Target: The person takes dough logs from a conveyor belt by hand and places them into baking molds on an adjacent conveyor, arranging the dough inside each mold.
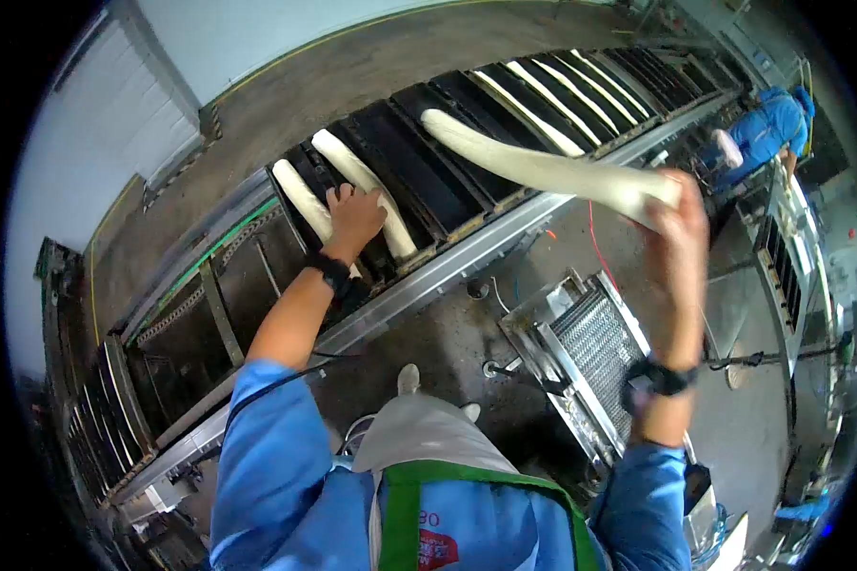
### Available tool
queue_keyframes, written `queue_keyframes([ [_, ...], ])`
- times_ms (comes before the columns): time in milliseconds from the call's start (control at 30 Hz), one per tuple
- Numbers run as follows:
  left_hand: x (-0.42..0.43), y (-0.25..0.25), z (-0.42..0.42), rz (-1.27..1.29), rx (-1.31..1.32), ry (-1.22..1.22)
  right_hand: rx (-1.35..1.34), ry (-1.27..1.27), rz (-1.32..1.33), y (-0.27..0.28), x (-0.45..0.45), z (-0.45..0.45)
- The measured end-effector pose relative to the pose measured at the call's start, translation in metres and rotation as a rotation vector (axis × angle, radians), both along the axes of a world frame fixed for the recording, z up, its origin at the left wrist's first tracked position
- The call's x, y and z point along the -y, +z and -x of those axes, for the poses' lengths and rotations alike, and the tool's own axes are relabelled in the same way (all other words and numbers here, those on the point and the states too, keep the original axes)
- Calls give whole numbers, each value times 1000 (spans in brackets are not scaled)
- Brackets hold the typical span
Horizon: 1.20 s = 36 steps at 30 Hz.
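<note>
My right hand [674, 214], slightly blurred, is closed round one end of a long pale dough strip [524, 164]. The strip stretches leftward through the air, its far end above the black trays. My left hand [354, 221] rests over the trays with bent, spread fingers, touching the second dough strip [397, 228]. Just left of that hand lies the first dough strip [300, 195], partly covered by my wrist. Both of these strips lie lengthwise in the black trays [400, 157] on the conveyor.
The conveyor's metal rail [448, 257] runs diagonally before me. More dough strips [543, 119] lie in trays farther right. A small metal mesh conveyor [595, 343] stands near my right arm. A co-worker in blue [767, 133] bends at the far right.
</note>
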State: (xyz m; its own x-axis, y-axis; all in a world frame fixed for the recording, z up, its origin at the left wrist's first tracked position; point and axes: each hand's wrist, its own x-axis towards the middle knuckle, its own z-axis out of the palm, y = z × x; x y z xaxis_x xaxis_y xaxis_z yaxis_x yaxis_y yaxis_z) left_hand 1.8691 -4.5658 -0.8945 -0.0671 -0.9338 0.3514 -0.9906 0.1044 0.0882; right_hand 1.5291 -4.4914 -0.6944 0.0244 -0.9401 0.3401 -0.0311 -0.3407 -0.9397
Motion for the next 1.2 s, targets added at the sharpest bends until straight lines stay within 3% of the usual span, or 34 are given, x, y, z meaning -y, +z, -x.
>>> queue_keyframes([
  [33, 6, -2, -5, -102, 72, 49, -37, -30, -28, -24, 23, -28],
  [67, 13, -11, -11, -140, 80, 101, -369, -107, -26, -51, 43, -52],
  [100, 14, -11, -13, -148, 78, 109, -450, 90, -25, -100, 68, -65],
  [167, 17, -13, -17, -264, -11, 204, -950, 366, 135, -174, 75, -91],
  [233, 18, -4, -29, -401, -41, 244, -1005, 411, -21, -185, 58, -109],
  [367, -6, 11, -42, -629, -170, 256, -848, 305, 62, -195, 33, -84],
  [400, -19, 17, -36, -577, -118, 248, -791, 331, 55, -194, 27, -72],
  [500, -50, -43, -17, 117, 85, 219, -821, 312, -56, -189, 5, -29],
  [567, -67, -2, 5, -446, -135, 354, -808, 312, -112, -191, -11, 2],
  [600, -73, -11, 5, -379, -133, 359, -796, 318, -162, -190, -21, 23],
  [700, -80, -23, -12, -264, -167, 423, -790, 134, -283, -217, -59, 91],
  [767, -77, -41, -29, -332, -186, 495, -853, -41, -421, -223, -89, 131],
  [833, -82, -35, -27, -300, -169, 498, -1062, -233, -392, -254, -126, 184],
  [900, -80, -46, -35, -298, -214, 497, -1125, -404, -584, -290, -171, 237],
  [1033, -73, -39, -22, -380, -248, 565, -1282, -678, -1065, -272, -245, 267],
  [1100, -61, -78, -43, -288, -317, 551, -1366, -783, -1178, -288, -284, 292],
  [1167, -67, -39, -10, -341, -320, 582, -1423, -812, -1268, -291, -319, 304],
  [1200, -54, -81, -34, -272, -336, 532, -1496, -806, -1359, -290, -332, 309],
])
